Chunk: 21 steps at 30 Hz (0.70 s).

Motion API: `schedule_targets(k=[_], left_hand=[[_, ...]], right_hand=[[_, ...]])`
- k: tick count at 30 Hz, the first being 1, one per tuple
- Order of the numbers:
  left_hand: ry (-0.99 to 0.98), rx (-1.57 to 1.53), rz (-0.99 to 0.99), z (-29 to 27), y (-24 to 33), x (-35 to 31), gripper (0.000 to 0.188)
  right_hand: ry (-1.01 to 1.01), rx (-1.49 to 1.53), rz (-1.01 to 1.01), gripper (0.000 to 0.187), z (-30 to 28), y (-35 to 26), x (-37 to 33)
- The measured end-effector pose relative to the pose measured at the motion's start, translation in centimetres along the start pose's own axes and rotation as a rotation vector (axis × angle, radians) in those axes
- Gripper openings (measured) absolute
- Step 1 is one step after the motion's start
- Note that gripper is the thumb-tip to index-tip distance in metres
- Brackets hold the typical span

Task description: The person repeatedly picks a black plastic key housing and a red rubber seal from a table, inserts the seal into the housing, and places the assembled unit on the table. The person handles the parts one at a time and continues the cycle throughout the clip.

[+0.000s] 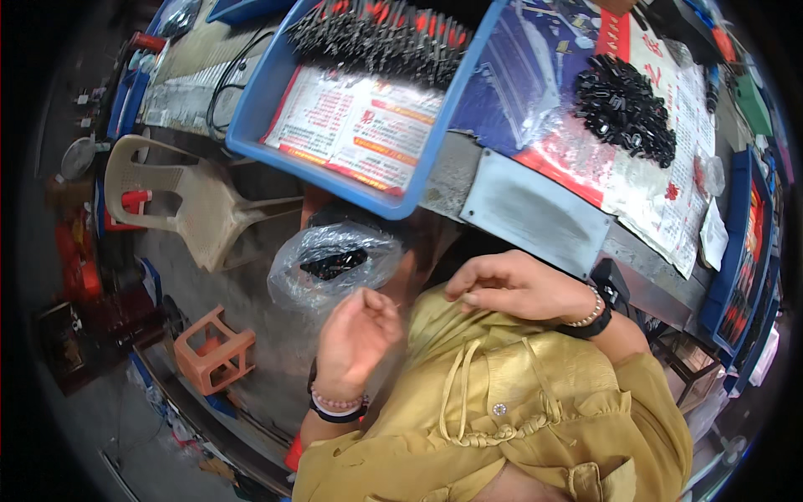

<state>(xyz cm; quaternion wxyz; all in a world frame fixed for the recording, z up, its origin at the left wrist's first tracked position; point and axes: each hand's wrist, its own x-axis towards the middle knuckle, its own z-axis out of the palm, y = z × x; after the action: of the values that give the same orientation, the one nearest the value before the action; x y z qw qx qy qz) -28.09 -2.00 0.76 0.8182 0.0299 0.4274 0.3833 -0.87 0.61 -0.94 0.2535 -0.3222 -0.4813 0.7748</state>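
Observation:
My left hand (360, 339) is raised over the left edge of my lap, its palm side partly showing and its fingers curled in. Whether anything small sits in those fingers I cannot make out. Beyond its fingertips is a clear plastic bag (288, 280), open at the top, with small black parts (336, 263) inside. My right hand (519, 284) hovers over my lap, back of the hand up, fingers loosely bent and a little apart from the thumb. No object shows in it. A grey metal plate (535, 209) lies at the bench edge just beyond the right hand.
A blue tray (335, 188) holds many thin metal pieces with red parts (385, 38). A pile of black parts (627, 109) lies on printed sheets on the bench (447, 188). Blue bins (736, 259) stand at right. A plastic chair (201, 205) and a stool (215, 351) are at left.

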Motion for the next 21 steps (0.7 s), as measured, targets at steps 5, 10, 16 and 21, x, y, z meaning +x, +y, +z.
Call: schedule_targets(k=[5,10,16,21], left_hand=[[-0.18,0.285,-0.04,6.8,-2.5,3.1,0.02],[-0.442,0.509,-0.031,15.3,-5.9,7.3,0.018],[-0.551,0.901,0.071,23.2,-11.6,12.8,0.018],[-0.558,1.576,0.633,26.3,-16.0,19.4,0.025]], right_hand=[[0.269,0.146,-0.052,0.02,-1.9,-0.5,-7.3],[0.656,0.297,-0.247,0.015,-3.4,0.0,-14.2],[1.093,0.306,-0.355,0.013,-5.3,2.2,-19.8],[1.173,0.216,-0.326,0.014,-5.6,3.9,-21.8]])
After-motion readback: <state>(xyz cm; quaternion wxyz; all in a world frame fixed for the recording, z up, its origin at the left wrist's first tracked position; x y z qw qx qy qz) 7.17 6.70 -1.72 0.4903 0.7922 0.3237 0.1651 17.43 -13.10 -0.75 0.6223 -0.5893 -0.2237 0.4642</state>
